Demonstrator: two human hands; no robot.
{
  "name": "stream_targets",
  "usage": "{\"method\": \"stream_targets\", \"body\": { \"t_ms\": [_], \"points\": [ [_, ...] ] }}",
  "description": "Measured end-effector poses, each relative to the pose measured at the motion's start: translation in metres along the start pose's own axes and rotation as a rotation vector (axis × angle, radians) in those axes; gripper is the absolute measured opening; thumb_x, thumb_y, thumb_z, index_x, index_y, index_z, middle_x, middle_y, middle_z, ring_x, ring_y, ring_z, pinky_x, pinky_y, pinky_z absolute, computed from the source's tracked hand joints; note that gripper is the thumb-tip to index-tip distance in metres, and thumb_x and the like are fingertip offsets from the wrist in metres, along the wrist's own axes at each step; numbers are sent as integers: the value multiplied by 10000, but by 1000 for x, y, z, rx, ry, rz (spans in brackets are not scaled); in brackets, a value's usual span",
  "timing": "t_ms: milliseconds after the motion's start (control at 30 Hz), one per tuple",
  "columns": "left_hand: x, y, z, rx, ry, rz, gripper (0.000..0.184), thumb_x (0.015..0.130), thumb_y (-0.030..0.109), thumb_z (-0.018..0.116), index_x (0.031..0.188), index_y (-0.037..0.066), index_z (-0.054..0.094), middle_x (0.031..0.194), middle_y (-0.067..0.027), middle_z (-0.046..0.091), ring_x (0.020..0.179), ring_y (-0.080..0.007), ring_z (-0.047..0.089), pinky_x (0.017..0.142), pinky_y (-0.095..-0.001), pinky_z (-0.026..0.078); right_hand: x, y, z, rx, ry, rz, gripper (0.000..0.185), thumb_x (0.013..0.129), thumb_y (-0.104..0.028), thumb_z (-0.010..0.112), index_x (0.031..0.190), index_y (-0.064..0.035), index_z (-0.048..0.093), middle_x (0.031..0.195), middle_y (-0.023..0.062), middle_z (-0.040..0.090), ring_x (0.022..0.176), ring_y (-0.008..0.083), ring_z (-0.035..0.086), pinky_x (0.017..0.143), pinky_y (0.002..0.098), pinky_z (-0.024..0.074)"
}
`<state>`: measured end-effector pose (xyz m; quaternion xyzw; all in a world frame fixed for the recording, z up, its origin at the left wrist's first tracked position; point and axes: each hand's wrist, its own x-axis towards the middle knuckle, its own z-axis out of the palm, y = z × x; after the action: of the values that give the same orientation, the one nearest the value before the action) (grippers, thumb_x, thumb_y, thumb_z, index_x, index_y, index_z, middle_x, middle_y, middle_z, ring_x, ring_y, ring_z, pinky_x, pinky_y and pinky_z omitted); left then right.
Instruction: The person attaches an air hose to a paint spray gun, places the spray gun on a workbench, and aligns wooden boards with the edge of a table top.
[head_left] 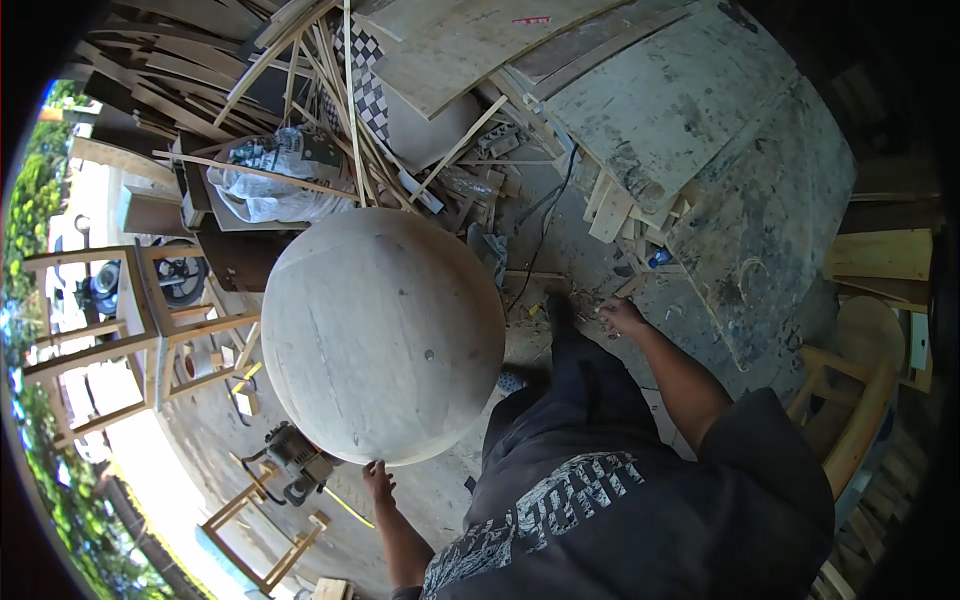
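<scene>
A large, pale round wooden tabletop [385, 335] fills the middle of the head view, its surface marked with dark spots and a long seam. My left hand [378, 482] is at its near lower edge, with the fingertips closed against the rim. Out to the other side, above the littered floor, my right hand [622, 316] is held away from the tabletop. Its fingers are curled together, and whatever may be in them is too small to make out. What supports the tabletop is hidden beneath it.
A power tool [297, 462] with a yellow cord lies beside the tabletop. Wooden frames [150, 330] stand at the left. Wood strips and a plastic bag [275, 175] are piled behind; large stained sheets [690, 110] lean at the upper right. Offcuts and a dark cable [548, 230] litter the floor.
</scene>
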<state>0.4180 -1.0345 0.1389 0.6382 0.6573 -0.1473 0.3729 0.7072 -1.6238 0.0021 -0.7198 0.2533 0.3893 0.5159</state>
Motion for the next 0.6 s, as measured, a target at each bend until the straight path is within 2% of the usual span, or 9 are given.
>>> {"method": "stream_targets", "body": {
  "t_ms": [100, 133, 167, 200, 300, 400, 467, 500, 600],
  "points": [
    [4, 30, -5, 24, 56, 213, 489, 813, 335, 613, 1206, 101, 437, 1034, -88, 564, 770, -175, 552, 595, -369, 453, 16, -30, 6, -80, -31, 40, 242, 799, -294, 626, 848, -59, 598, 694, 2, 604, 549, 113, 572, 540, 307, 471],
    [26, 28, -11, 161, 161, 395, 483, 808, 321, 627, 1193, 78, 464, 1029, -94, 570, 817, -182, 548, 660, -353, 461, 23, -32, 9, -155, -43, -32, 249, 799, -299, 629, 853, -58, 601, 695, 10, 607, 565, 120, 581, 559, 304, 476],
    [3, 62, -9, 164, 237, 528, 465, 806, 304, 639, 1165, 44, 497, 1033, -103, 568, 874, -200, 538, 749, -330, 449, 30, -32, 12, -229, -54, -104, 256, 799, -304, 631, 858, -56, 604, 697, 17, 610, 581, 127, 590, 577, 300, 480],
    [-13, 93, -9, 191, 270, 581, 464, 798, 312, 648, 1141, 26, 518, 1077, -140, 553, 916, -254, 541, 768, -350, 443, 35, -35, 15, -234, -58, -101, 256, 799, -304, 631, 858, -56, 604, 697, 17, 610, 581, 127, 590, 577, 300, 480],
    [-39, 167, -8, 226, 282, 658, 500, 794, 350, 647, 1154, 29, 514, 1115, -156, 535, 906, -276, 545, 772, -384, 447, 50, -55, 26, -309, -54, -169, 264, 804, -308, 633, 872, -55, 610, 702, 29, 607, 598, 140, 599, 602, 291, 483],
    [-51, 224, 1, 297, 312, 667, 536, 786, 371, 653, 1168, 25, 507, 1136, -172, 526, 931, -303, 548, 794, -404, 443, 58, -95, 38, -213, 2, -166, 256, 811, -300, 631, 874, -52, 612, 718, 37, 612, 620, 147, 601, 610, 296, 485],
    [-52, 257, 11, 355, 250, 600, 610, 780, 405, 650, 1218, 18, 473, 1215, -180, 488, 1055, -339, 501, 884, -423, 412, 83, -101, 43, -196, -69, -178, 242, 817, -284, 627, 876, -50, 613, 718, 40, 614, 622, 145, 600, 621, 297, 485],
    [-49, 269, 16, 354, 255, 589, 610, 780, 405, 650, 1218, 18, 473, 1215, -180, 488, 1055, -339, 501, 884, -423, 412, 91, -111, 47, -203, -79, -176, 242, 817, -284, 627, 876, -50, 613, 718, 40, 614, 622, 145, 600, 621, 297, 485],
    [-48, 313, 37, 532, 333, 554, 748, 772, 466, 635, 1301, 3, 380, 1349, -182, 374, 1247, -367, 321, 1021, -446, 295, 132, -142, 60, -319, -125, -111, 243, 818, -274, 632, 872, -38, 610, 712, 46, 611, 603, 146, 593, 605, 303, 485]
  ]
}}
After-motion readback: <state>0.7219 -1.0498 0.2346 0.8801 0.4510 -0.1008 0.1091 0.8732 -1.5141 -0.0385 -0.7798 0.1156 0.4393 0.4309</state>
